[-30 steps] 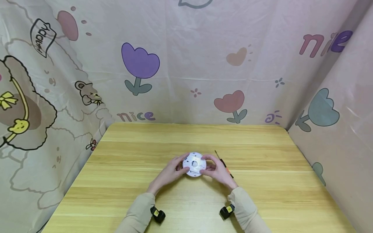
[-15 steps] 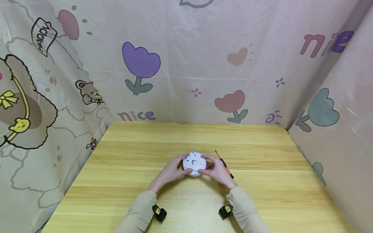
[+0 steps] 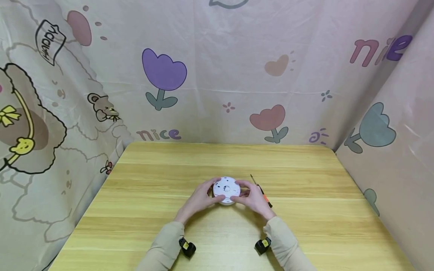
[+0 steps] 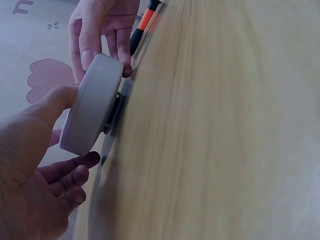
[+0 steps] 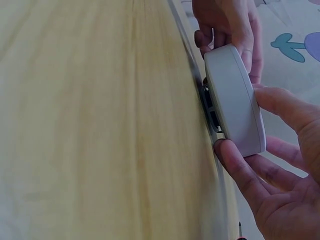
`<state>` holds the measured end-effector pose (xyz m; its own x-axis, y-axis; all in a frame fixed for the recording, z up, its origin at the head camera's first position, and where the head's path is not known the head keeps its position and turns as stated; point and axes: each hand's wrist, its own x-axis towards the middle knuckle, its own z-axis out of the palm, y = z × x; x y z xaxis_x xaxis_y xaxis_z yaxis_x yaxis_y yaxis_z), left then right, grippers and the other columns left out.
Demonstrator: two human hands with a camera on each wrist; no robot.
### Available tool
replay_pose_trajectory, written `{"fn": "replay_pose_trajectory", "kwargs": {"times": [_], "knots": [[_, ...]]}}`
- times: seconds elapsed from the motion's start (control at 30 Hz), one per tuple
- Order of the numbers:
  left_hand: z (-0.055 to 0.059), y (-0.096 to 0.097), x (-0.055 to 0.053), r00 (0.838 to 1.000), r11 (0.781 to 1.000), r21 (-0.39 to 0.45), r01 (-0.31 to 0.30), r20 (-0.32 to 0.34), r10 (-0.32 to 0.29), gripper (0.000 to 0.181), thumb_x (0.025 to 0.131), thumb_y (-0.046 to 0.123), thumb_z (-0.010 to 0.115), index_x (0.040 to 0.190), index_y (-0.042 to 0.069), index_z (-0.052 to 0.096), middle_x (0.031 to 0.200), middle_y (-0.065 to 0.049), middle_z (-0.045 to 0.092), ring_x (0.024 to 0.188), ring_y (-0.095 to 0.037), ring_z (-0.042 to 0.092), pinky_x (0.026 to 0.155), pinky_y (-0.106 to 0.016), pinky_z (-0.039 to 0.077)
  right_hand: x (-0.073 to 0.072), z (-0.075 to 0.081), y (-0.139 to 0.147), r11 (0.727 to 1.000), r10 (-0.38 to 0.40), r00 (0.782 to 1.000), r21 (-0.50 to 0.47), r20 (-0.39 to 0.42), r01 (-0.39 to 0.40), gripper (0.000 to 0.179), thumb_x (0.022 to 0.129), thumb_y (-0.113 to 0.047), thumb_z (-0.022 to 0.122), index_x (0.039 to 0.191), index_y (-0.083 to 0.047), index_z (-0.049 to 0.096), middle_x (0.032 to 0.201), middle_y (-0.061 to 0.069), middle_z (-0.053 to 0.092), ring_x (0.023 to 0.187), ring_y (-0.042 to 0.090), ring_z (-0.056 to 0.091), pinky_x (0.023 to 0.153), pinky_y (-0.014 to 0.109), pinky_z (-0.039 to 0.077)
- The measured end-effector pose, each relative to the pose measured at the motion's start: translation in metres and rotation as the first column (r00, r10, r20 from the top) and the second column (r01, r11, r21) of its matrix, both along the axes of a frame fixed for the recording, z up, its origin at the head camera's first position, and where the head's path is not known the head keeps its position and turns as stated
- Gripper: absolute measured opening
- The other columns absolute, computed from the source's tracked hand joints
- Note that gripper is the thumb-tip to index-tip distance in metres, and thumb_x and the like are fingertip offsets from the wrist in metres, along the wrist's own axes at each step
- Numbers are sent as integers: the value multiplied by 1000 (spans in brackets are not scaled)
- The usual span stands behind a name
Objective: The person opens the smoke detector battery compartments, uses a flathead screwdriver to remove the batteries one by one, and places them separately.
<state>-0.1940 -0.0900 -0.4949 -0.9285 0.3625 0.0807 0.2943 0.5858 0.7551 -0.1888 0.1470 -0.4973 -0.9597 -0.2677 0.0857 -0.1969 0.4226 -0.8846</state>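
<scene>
Both hands hold a round white smoke detector (image 3: 226, 190) by its sides, its flat face with small slots and marks turned up. My left hand (image 3: 200, 197) grips the left side, thumb on the near part of the face and fingers round the edge. On the opposite side my right hand (image 3: 253, 198) pinches it the same way. Both wrist views show the smooth thick side wall of the detector (image 4: 92, 105) and a dark raised part (image 5: 210, 107) on its underside, close over the tabletop. Fingers partly hide the rim.
An orange and black screwdriver (image 3: 265, 197) lies just right of the right hand, its thin shaft pointing away. The wooden table (image 3: 162, 169) ends at a printed curtain (image 3: 217, 75) behind and at the sides. Black wrist cameras (image 3: 187, 248) sit on both sleeves.
A bright rectangular sheen on the detector's face has gone as it tilts slightly. The left thumb has slid a little to the right along the near edge. The screwdriver has stayed put.
</scene>
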Motion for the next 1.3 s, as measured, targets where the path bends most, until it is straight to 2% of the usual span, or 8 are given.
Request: {"fn": "replay_pose_trajectory", "kwargs": {"times": [0.17,0.4,0.6,0.67,0.8,0.93,1.03,1.3], "knots": [[-1,1,-3,1000,999,26,-19,12,19,76,84,48,79,147,17,50,144,-17,58,128,-32,58,109,-53,48,-1,3,0,1000,27,999,11,-19,-27,59,82,-15,83,135,-1,60,128,23,67,87,20,72,74,21,61],[-2,1,-3,1000,999,11,-30,-3,30,74,83,47,80,145,17,52,134,-14,65,110,-20,61,97,-41,53,-4,2,1,997,75,995,36,-61,-73,59,85,-15,81,136,3,58,127,27,66,90,25,73,75,21,61],[-2,1,-2,999,999,6,-40,-11,40,75,84,46,79,145,16,51,137,-16,63,116,-24,62,103,-45,52,-4,1,2,994,103,992,56,-77,-99,59,87,-15,79,138,4,56,126,29,66,90,28,75,74,20,62],[-2,1,-2,999,999,10,-43,-12,44,74,83,45,80,145,15,51,137,-15,64,115,-23,62,102,-43,52,-4,1,3,993,111,991,58,-77,-107,60,87,-16,78,139,4,56,127,30,66,91,29,75,75,20,61],[-2,2,-2,999,999,11,-46,-13,46,71,83,44,81,142,16,53,117,-8,69,94,-14,58,80,-26,50,-5,2,4,990,128,989,69,-73,-123,61,89,-17,77,141,4,54,129,30,65,92,31,75,76,19,61],[-3,2,-2,999,999,8,-49,-10,49,68,84,43,81,139,15,54,88,-1,61,76,-9,48,61,-18,39,-5,3,4,987,140,987,95,-73,-133,61,90,-16,76,142,3,52,127,30,66,92,30,74,76,19,60],[-4,2,-1,998,998,11,-56,-12,56,66,84,43,81,138,15,54,81,0,55,73,-9,46,59,-17,37,-5,4,4,985,147,987,105,-70,-139,61,90,-15,75,143,3,51,127,30,66,93,31,74,77,20,61],[-5,4,1,997,997,25,-70,14,69,65,84,42,81,136,16,53,83,0,57,74,-10,48,58,-18,39,-4,7,1,985,144,989,102,-31,-140,60,91,-8,72,145,2,49,136,32,59,102,35,73,85,29,63]]}}
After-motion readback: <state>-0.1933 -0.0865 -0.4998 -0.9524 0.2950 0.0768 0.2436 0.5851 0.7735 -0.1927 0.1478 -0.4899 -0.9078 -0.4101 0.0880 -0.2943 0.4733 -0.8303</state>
